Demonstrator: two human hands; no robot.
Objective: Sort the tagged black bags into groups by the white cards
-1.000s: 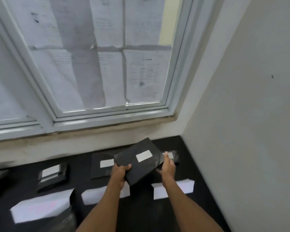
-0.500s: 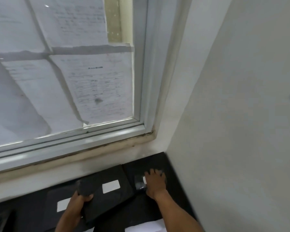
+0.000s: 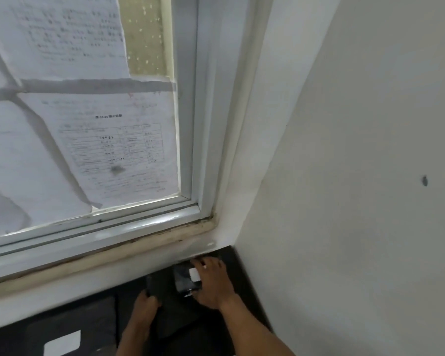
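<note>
While left hand (image 3: 145,308) grips bag (image 3: 156,285), right hand (image 3: 213,283) grips smaller bag (image 3: 184,280).

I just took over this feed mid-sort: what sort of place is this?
Likely an office or stockroom corner: printed sheets cover the window, a black counter meets a plain wall, and the right hand holds a small tagged bag.

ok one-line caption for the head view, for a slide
Right hand grips a small tagged bag in the counter corner; left hand holds a larger bag.
</note>
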